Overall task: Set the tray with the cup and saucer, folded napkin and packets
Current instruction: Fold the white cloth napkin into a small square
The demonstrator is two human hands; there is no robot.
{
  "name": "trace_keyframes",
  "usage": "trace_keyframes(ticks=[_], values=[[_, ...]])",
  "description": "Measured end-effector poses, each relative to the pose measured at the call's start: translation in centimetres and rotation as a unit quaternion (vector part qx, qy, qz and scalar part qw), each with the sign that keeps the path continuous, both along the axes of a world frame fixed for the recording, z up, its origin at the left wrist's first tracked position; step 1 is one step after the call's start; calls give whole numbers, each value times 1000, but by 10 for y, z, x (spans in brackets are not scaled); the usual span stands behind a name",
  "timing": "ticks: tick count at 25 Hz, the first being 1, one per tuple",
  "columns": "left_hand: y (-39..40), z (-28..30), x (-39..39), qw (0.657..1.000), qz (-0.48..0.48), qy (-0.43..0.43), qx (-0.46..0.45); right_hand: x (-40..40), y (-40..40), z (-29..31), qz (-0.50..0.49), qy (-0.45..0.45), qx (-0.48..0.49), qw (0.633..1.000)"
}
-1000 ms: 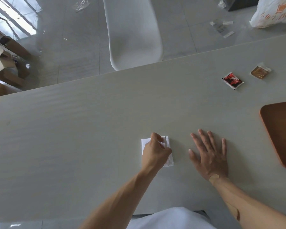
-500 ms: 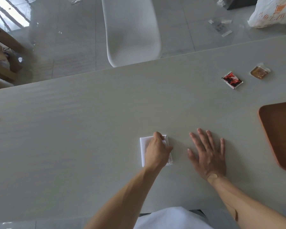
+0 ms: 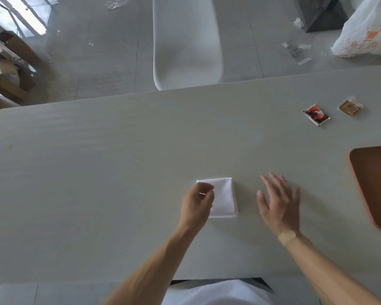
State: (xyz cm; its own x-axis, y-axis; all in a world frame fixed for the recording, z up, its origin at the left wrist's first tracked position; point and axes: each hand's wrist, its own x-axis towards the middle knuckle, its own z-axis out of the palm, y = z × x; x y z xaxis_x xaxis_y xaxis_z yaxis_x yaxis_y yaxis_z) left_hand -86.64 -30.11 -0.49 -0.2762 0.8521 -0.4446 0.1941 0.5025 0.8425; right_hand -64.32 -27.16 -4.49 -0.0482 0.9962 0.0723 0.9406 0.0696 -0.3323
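Observation:
A white folded napkin [image 3: 223, 198] lies flat on the grey table [image 3: 97, 183] in front of me. My left hand [image 3: 197, 202] covers its left edge with curled fingers, and a white sliver shows between thumb and forefinger. My right hand [image 3: 278, 202] is just right of the napkin, fingers straight and spread, blurred, apart from it. The brown tray [image 3: 374, 186] sits bare at the right edge, partly cut off. A red packet [image 3: 316, 114] and a brown packet [image 3: 350, 107] lie at the far right. No cup or saucer is in view.
A white chair [image 3: 186, 45] stands beyond the table's far edge. On the floor are a white plastic bag [image 3: 365, 34], scattered wrappers [image 3: 296, 49] and cardboard boxes [image 3: 9, 69] at the left.
My left hand has slid from the middle of the napkin to its left edge, uncovering most of it. My right hand has shifted slightly and is now blurred.

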Motion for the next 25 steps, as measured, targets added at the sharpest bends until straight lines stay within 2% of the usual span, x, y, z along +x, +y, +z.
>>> trace_keyframes(ticks=[1, 3, 6, 11, 18, 25], values=[[-1, -2, -6, 998, 4, 54, 32, -16, -1, 7, 12, 22, 39, 999], [-1, -4, -14, 977, -15, 193, 93, -57, -7, 16, 99, 60, 88, 989], [1, -19, -14, 925, -128, 324, 149, -101, -11, 17, 193, 46, 66, 978], [-1, -48, -6, 883, -251, 378, 116, -95, -4, -3, 216, -95, -63, 970], [-1, -61, -20, 809, -349, 466, 84, -79, 2, -15, 236, -121, -87, 960], [1, -63, -19, 815, -356, 450, 83, -74, 2, -25, 230, -99, -94, 964]])
